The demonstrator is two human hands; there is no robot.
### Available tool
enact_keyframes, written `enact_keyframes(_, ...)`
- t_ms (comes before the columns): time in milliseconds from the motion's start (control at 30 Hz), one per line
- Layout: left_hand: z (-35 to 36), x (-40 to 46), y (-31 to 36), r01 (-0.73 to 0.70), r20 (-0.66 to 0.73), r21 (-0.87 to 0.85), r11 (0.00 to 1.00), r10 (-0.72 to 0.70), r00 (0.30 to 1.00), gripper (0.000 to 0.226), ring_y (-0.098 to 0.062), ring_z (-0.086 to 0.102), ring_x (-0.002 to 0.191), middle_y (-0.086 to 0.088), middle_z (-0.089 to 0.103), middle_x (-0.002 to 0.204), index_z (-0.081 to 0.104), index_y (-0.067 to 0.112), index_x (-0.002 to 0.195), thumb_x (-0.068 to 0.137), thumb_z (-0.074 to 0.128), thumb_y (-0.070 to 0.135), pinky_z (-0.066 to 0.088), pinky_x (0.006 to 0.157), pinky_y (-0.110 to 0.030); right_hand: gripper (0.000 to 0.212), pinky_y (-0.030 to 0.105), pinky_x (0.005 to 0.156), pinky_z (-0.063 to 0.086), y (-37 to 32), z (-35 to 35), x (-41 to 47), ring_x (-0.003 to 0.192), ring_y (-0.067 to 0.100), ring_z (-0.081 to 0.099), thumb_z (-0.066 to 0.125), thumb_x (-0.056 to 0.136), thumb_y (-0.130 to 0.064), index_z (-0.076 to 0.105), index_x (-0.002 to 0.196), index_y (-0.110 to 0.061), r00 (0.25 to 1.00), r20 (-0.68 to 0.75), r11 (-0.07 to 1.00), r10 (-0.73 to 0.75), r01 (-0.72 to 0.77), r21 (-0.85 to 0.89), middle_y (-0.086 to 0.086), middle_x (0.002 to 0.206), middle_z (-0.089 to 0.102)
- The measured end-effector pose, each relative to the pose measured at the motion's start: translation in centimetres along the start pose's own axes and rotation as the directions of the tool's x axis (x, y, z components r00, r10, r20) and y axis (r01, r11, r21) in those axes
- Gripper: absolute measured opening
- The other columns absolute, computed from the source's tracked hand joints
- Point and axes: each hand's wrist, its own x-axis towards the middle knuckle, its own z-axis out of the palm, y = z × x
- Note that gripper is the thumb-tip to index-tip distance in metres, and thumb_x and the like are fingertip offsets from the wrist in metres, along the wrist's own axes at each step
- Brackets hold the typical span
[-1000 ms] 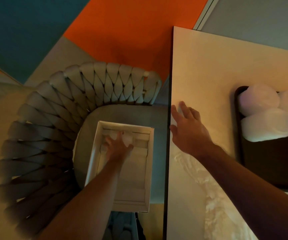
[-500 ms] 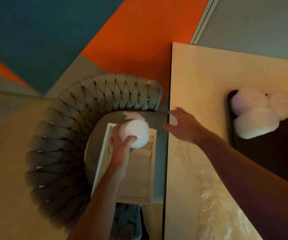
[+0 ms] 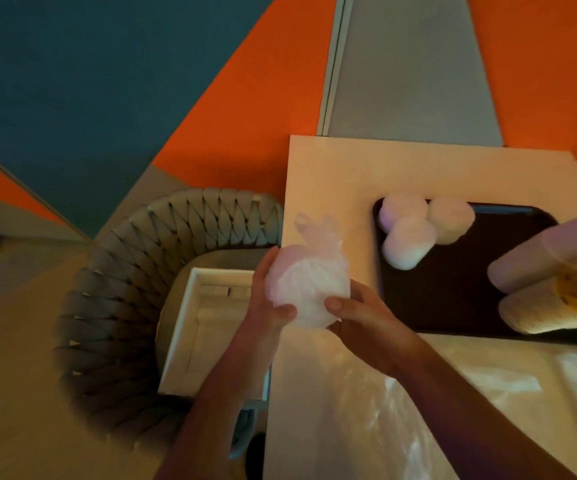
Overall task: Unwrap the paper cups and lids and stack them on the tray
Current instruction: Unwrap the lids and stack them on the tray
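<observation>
A white stack wrapped in clear plastic (image 3: 306, 289), likely lids, is held over the table's left edge, its twisted plastic end pointing up. My left hand (image 3: 269, 299) grips its left side and my right hand (image 3: 356, 315) holds its right side. On the black tray (image 3: 460, 292), three wrapped white stacks (image 3: 415, 230) sit at the far left corner. Two stacks of paper cups (image 3: 540, 289) lie on their sides at the tray's right end.
A white cardboard box (image 3: 207, 327) lies open on the seat of a grey woven chair (image 3: 134, 271) left of the table. Crumpled clear plastic wrap (image 3: 418, 417) covers the near part of the light table (image 3: 332, 174).
My left hand lifted the wrapped stack out of the box and carried it right to the table edge. My right hand left the table and took hold of it too.
</observation>
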Motion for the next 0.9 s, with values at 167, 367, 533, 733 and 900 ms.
enact_keyframes(167, 4.1, -2.2, -1.3, -0.121, -0.062, -0.02, 0.992, 0.119, 0.991, 0.033, -0.021, 0.067, 0.117, -0.001, 0.072, 0.123, 0.058, 0.019, 0.135, 0.103, 0.05, 0.025, 0.051, 0.099, -0.04, 0.068, 0.039, 0.093, 0.057, -2.7, -3.5, -5.2, 0.114, 0.029, 0.067, 0.095, 0.059, -0.035, 0.075, 0.12, -0.011, 0.994, 0.082, 0.973, -0.066, 0.046, 0.228, 0.017, 0.123, 0.069)
enact_keyframes(367, 9.7, -3.2, -3.6, -0.276, -0.23, 0.337, 0.9, 0.363, 0.903, 0.007, -0.013, 0.072, 0.089, 0.003, 0.076, 0.087, 0.075, 0.019, 0.086, 0.088, 0.072, 0.013, 0.057, 0.08, -0.027, 0.096, 0.041, 0.095, 0.056, -4.6, -6.3, -10.0, 0.119, 0.032, 0.063, 0.095, 0.058, -0.035, 0.053, 0.138, -0.003, 0.992, 0.059, 0.945, -0.109, 0.085, 0.315, 0.021, 0.131, 0.063)
enact_keyframes(533, 12.2, -4.0, -5.4, -0.325, -0.014, 0.734, 0.596, 0.492, 0.871, 0.011, 0.001, 0.066, 0.086, 0.018, 0.07, 0.085, 0.067, 0.026, 0.087, 0.09, 0.072, 0.017, 0.049, 0.073, -0.008, 0.088, 0.045, 0.098, 0.053, -5.3, -8.5, -11.6, 0.119, 0.033, 0.063, 0.092, 0.061, -0.032, 0.056, 0.137, -0.008, 0.981, -0.023, 0.875, -0.191, 0.18, 0.45, 0.02, 0.132, 0.064)
enact_keyframes(733, 15.2, -5.7, -5.7, -0.4, 0.145, 0.837, 0.374, 0.553, 0.821, 0.049, 0.003, 0.051, 0.104, 0.024, 0.049, 0.112, 0.049, 0.037, 0.113, 0.076, 0.081, 0.044, 0.041, 0.076, -0.004, 0.085, 0.045, 0.092, 0.056, -5.9, -10.7, -12.8, 0.119, 0.036, 0.064, 0.08, 0.067, -0.035, 0.05, 0.143, -0.012, 0.988, -0.114, 0.946, -0.105, 0.134, 0.296, 0.021, 0.134, 0.063)
enact_keyframes(900, 17.3, -5.4, -5.7, -0.552, 0.366, 0.814, 0.178, 0.58, 0.728, 0.011, 0.0, 0.055, 0.086, 0.015, 0.057, 0.089, 0.058, 0.026, 0.09, 0.094, 0.069, 0.027, 0.038, 0.07, -0.006, 0.093, 0.049, 0.101, 0.052, -6.5, -11.1, -13.3, 0.118, 0.038, 0.064, 0.086, 0.068, -0.039, 0.047, 0.145, -0.006, 0.991, -0.081, 0.954, -0.106, 0.125, 0.274, 0.028, 0.134, 0.061)
